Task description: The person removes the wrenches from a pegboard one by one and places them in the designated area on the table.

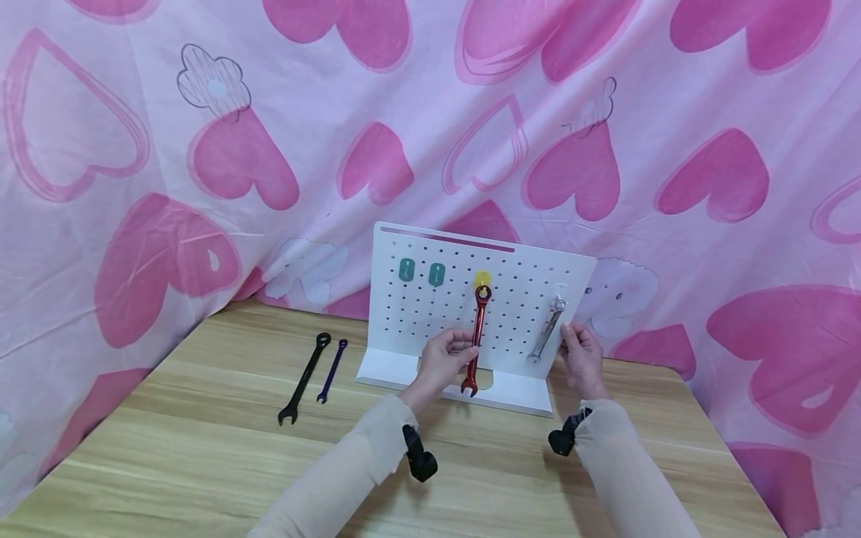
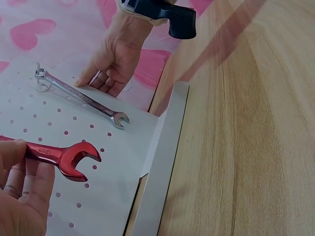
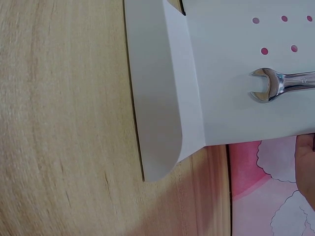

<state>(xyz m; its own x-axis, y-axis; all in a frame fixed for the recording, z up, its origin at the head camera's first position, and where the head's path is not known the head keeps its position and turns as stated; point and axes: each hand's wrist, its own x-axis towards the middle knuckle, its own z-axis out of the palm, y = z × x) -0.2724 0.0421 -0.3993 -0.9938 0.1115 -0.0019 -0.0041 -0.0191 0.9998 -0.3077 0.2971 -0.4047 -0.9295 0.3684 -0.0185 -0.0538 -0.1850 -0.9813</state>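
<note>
My left hand [image 1: 446, 364] pinches a red combination wrench [image 1: 476, 336] between thumb and fingers, in front of a white pegboard [image 1: 430, 310]. The wrench's ring end is up at the yellow hook [image 1: 483, 278]; its open jaw points down. At the board's right edge, my right hand [image 1: 582, 359] grips the edge, thumb in front and fingers behind, as the left wrist view shows. Beside it a silver wrench [image 2: 81, 96] hangs by its ring end from a clear hook [image 2: 41, 84]. Only a bit of the right hand [image 3: 306, 169] shows in the right wrist view.
Two green hooks [image 1: 406, 270] sit on the board's upper left. A black wrench [image 1: 306, 381] and a smaller purple wrench [image 1: 332, 371] lie on the wooden table [image 1: 222, 418], left of the board. A pink heart-patterned cloth [image 1: 323, 149] hangs behind.
</note>
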